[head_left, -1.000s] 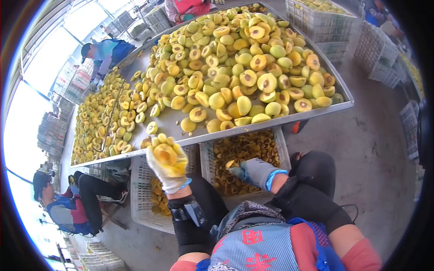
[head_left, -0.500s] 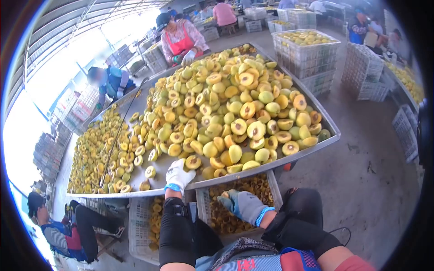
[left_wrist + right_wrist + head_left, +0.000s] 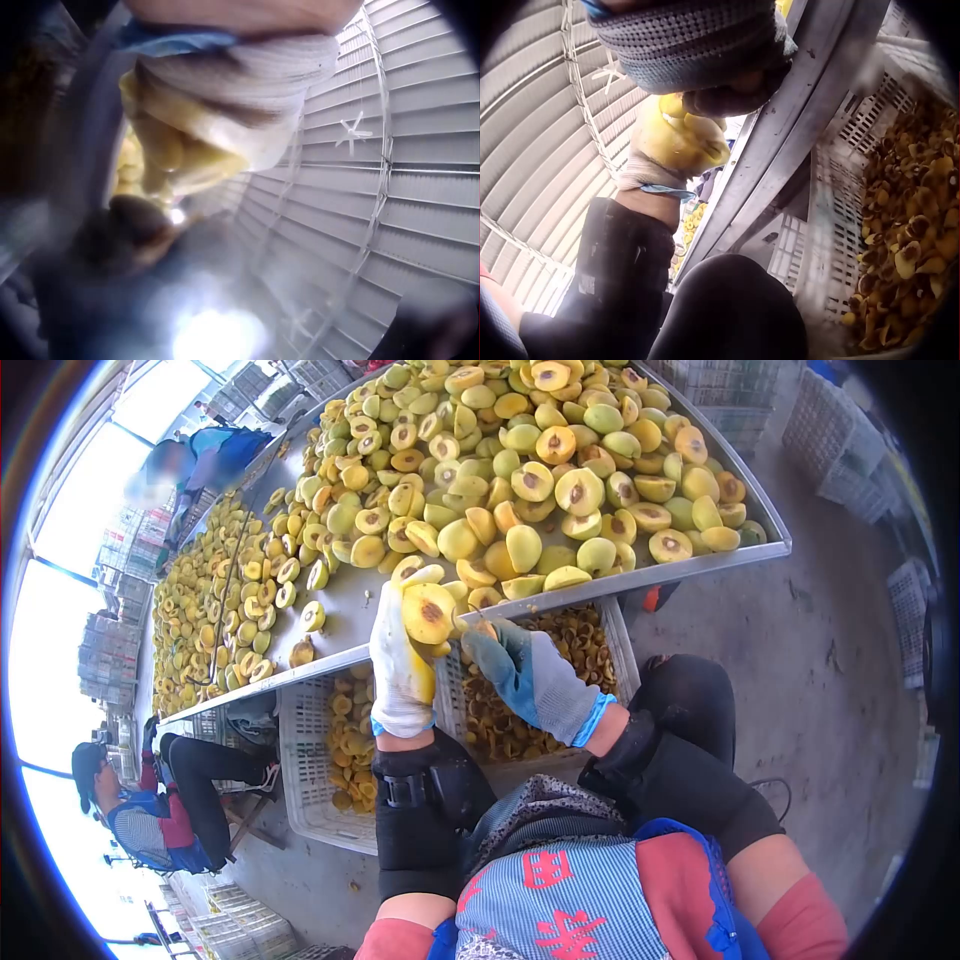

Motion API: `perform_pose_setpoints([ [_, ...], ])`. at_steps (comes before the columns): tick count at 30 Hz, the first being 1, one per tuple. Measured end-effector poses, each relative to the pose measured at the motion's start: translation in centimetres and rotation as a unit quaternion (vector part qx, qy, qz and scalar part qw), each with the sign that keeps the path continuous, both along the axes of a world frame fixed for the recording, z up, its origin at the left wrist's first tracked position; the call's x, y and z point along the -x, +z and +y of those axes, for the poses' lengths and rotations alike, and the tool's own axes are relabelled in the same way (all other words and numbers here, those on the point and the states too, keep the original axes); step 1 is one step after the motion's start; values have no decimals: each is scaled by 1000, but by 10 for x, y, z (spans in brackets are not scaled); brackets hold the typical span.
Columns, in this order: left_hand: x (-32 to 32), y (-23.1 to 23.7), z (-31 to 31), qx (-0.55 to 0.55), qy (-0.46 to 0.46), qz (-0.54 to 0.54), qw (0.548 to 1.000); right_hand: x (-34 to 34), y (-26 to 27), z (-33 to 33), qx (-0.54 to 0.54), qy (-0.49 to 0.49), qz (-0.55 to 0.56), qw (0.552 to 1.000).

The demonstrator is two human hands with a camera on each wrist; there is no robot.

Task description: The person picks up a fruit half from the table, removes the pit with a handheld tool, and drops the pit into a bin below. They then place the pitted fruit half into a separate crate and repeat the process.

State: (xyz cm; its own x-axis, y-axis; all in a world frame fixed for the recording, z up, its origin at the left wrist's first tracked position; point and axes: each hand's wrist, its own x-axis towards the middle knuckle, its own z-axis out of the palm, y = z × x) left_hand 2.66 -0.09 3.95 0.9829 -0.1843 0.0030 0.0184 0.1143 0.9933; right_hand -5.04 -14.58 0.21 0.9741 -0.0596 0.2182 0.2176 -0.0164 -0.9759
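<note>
My left hand [image 3: 399, 665], in a white glove stained yellow, holds a halved yellow peach [image 3: 430, 614] with its cut face and brown centre showing. Close beside the fruit is my right hand [image 3: 532, 668] in a grey-blue glove, its fingers curled. A small orange-brown object [image 3: 486, 629] shows at its fingertips; the rest is hidden in the grip, and I cannot tell what it is. Both hands meet in front of the metal table's rim [image 3: 640, 592]. Against the roof, the right wrist view shows the yellow-stained left glove [image 3: 682, 142] under the curled right glove [image 3: 697, 45].
Peach halves [image 3: 530, 480] are heaped across the table, with more to the left [image 3: 215, 600]. Below its edge stand a crate of brownish scraps [image 3: 622, 650] and a crate of yellow pieces [image 3: 305, 760]. Another person [image 3: 150, 820] sits at the left.
My left hand went down to the table's near edge, then came back toward me with a peach half. The right hand rose from over the scrap crate to meet it. The head view tipped up, then down.
</note>
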Motion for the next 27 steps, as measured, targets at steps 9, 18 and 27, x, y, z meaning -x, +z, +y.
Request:
perform_pose_setpoints([
  [9, 17, -5, -17, -45, -35, -62, 996, -4, -13, 0, 30, 32, 76, 996],
  [18, 18, -1, -10, -74, -63, -7, 995, 5, -24, 8, -56, 96, 154, 982],
  [27, 24, -8, -11, -27, -141, -32, 989, 13, -15, -7, -149, 262, 353, 886],
])
